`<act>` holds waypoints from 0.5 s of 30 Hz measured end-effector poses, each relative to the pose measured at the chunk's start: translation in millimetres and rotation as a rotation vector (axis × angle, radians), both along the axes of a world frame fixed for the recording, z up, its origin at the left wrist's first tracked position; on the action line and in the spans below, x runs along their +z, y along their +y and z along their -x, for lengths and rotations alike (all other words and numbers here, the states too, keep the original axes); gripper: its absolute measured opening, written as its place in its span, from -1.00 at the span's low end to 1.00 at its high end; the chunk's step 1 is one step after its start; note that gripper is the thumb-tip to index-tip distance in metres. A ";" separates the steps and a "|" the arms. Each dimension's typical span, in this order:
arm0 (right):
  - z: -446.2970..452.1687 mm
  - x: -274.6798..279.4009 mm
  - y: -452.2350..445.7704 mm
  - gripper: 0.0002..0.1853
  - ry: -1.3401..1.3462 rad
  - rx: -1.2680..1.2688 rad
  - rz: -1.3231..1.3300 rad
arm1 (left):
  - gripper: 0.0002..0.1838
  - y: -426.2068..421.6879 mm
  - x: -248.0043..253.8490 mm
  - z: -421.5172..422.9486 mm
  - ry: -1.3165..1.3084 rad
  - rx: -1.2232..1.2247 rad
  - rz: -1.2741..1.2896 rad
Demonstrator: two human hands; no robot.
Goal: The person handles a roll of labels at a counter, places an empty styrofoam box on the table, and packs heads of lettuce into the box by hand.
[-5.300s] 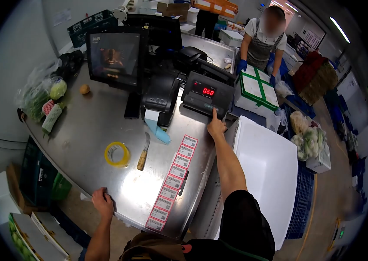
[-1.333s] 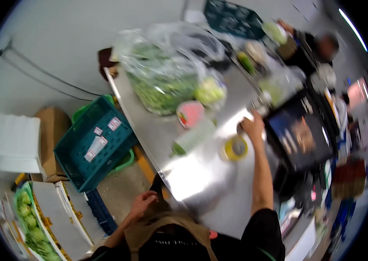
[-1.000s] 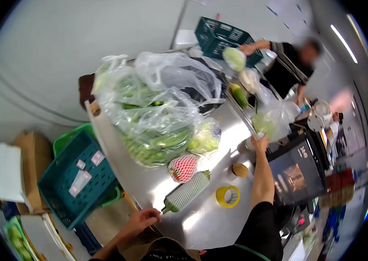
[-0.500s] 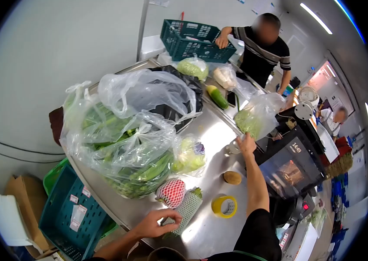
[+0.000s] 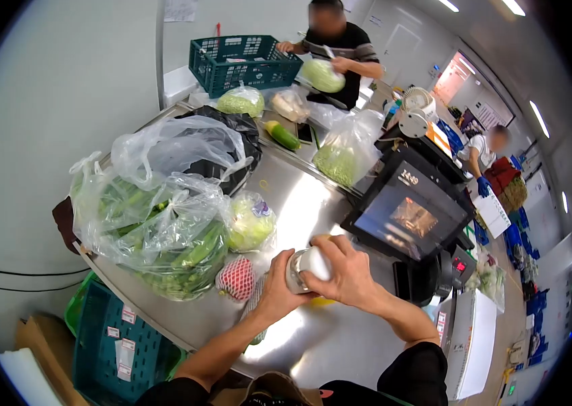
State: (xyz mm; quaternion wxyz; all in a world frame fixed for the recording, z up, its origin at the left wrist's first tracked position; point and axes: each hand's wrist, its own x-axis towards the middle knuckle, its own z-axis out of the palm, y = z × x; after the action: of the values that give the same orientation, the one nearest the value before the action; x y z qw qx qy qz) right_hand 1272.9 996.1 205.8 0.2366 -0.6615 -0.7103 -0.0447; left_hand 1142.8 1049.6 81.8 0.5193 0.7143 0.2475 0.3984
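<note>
Grasps a white-topped jar (image 5: 310, 264) with left grip (image 5: 278, 287) and right grip (image 5: 348, 274), over the tabletop (image 5: 299, 206) near the red-netted produce (image 5: 235, 278), apparently at the step of working the jar's top, and probably needs steady left support plus a careful right-handed turn next.

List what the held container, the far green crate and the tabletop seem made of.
Container: white, smooth, probably plastic top; shiny body, glass or metal unclear.
Crate: matte green, likely plastic, given its slotted walls.
Tabletop: silvery, probably stainless steel, from its glare.
</note>
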 end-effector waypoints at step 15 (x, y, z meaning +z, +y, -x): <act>3.6 104.3 -133.0 -0.29 0.110 0.425 0.430 | 0.10 -113.2 48.0 39.0 -0.100 -0.384 0.066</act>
State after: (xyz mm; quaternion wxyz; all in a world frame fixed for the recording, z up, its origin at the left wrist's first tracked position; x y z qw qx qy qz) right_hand 1269.3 863.1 310.2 0.1331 -0.5343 -0.8121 0.1932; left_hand 1103.8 936.4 129.8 0.6206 0.7103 0.0936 0.3187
